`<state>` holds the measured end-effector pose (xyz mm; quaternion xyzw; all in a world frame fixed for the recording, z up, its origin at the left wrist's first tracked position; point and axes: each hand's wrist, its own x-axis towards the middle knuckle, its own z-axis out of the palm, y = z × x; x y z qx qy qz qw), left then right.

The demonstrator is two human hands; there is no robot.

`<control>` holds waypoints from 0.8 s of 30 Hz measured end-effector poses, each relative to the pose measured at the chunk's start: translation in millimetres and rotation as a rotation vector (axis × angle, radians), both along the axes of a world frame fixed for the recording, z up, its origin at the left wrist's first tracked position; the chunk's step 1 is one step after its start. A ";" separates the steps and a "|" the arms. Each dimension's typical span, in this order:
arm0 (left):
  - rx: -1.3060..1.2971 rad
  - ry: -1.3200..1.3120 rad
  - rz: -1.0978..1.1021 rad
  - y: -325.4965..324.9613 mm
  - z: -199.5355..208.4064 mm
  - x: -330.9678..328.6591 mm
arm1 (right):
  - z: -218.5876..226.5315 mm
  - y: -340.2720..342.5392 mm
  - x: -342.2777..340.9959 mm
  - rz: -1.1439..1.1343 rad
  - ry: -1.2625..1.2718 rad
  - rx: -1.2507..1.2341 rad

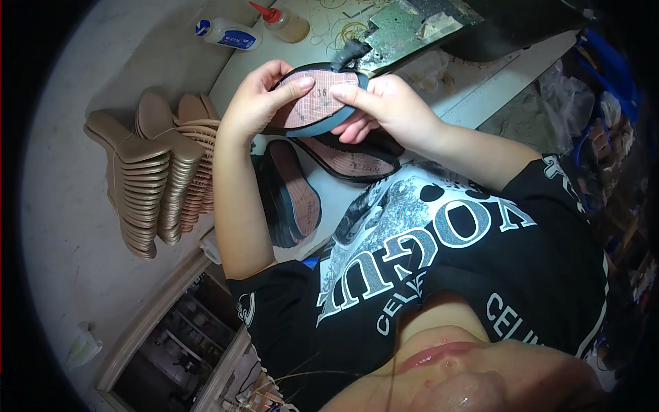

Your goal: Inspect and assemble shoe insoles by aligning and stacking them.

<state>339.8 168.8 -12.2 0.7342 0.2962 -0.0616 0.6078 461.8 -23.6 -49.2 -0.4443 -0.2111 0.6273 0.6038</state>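
Between my two hands is a shoe sole [322, 96], dark-rimmed with a blue-grey edge and a pinkish checked board on its upturned face. My left hand [271, 96] grips its left end, thumb pressed on the pink board. From the other side my right hand [384, 103] pinches the right end, thumb on top and fingers curled underneath. Just below on the white table lies another dark sole [357, 163] with a pink face, partly hidden by the held one. A stack of black soles [292, 192] stands beside my left forearm.
Several stacks of beige-gold insoles [144, 172] stand by the wall at left. A white bottle with a blue label [226, 34] and a red-tipped glue bottle [285, 26] are at the back. Beyond my hands is a stained green board [412, 31]. Clear plastic bags [559, 103] hang at right.
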 end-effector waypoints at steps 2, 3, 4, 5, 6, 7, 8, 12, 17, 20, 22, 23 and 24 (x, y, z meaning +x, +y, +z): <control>-0.090 0.013 0.071 -6.6 2.8 -2.2 | -2.1 2.0 4.3 0.006 0.005 0.016; -0.080 0.012 0.071 -10.6 4.8 -3.1 | -2.8 3.3 6.6 0.013 0.008 0.024; -0.070 0.003 0.110 -16.5 6.2 -4.6 | -5.0 3.1 7.1 0.011 -0.003 0.023; -0.059 -0.006 0.149 -21.9 7.2 -5.6 | -5.8 2.8 7.7 0.011 -0.003 0.029; -0.053 -0.007 0.150 -27.1 7.5 -6.1 | -6.2 2.4 8.2 0.003 -0.005 0.039; -0.037 0.002 0.200 -32.8 8.7 -8.7 | -6.4 2.0 7.8 -0.002 -0.004 0.050; -0.020 0.011 0.252 -38.1 9.7 -11.7 | -7.5 1.7 8.2 -0.002 -0.011 0.053; 0.038 0.043 0.235 -52.0 10.4 -20.6 | -6.8 -2.3 11.5 -0.004 -0.083 0.051; -0.014 0.231 0.245 -77.4 20.0 -10.0 | -17.0 -11.5 18.9 -0.041 -0.258 0.086; -0.105 0.258 0.301 -88.9 18.6 -6.3 | -20.4 -31.9 13.6 0.034 -0.329 0.117; -0.155 0.231 0.294 -90.3 15.6 -4.1 | -23.2 -41.1 15.6 0.071 -0.358 0.122; -0.153 0.237 0.288 -92.4 15.6 -3.0 | -24.4 -40.5 21.5 0.064 -0.353 0.121; -0.158 0.232 0.295 -95.9 16.9 -3.7 | -23.4 -38.6 29.3 0.086 -0.366 0.138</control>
